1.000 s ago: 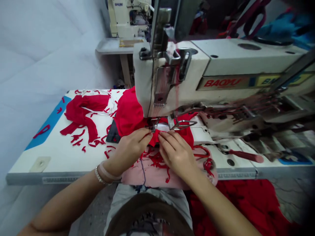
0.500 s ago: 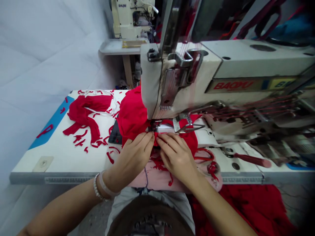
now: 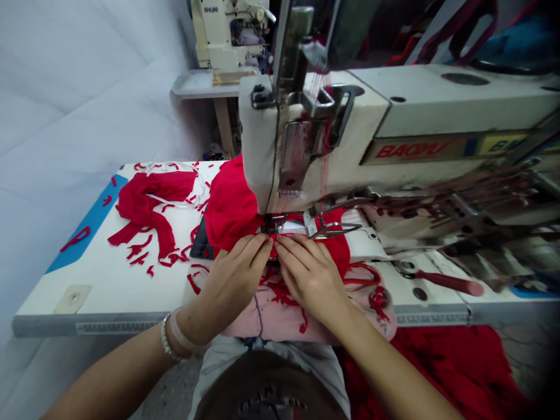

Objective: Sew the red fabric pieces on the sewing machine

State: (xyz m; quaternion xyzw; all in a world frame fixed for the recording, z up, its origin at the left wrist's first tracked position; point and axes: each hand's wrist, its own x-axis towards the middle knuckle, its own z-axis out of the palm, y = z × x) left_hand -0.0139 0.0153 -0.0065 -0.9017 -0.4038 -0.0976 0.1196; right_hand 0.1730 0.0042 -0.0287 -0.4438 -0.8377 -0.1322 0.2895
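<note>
Red fabric (image 3: 231,210) sits bunched under my fingertips, running roughly left to right across the table (image 3: 105,325) and passing under the presser foot (image 3: 275,222). The bulk is on the left of the machine head (image 3: 262,140), with a smaller flap out to the right of the foot.

My left hand (image 3: 230,286) and right hand (image 3: 310,277) are palm down, side by side, with the fingertips nearly meeting just in front of the foot. Neither hand is clearly nearer; the right fingers (image 3: 291,254) may be slightly closer. Both wrists angle in, with the forearms coming from the lower corners. All fingers lie fairly flat and close together on the red edge. They're in contact, but I can't tell if it's a real pinch or just pressing down.

A metal guide (image 3: 332,231) sits right of the foot. Pink cloth (image 3: 280,315) lies on my lap under my hands, with red trimmings (image 3: 280,294) on it. More trimmings (image 3: 142,216) lie on the table to the left, and a red-handled screwdriver (image 3: 450,283) lies to the right.
</note>
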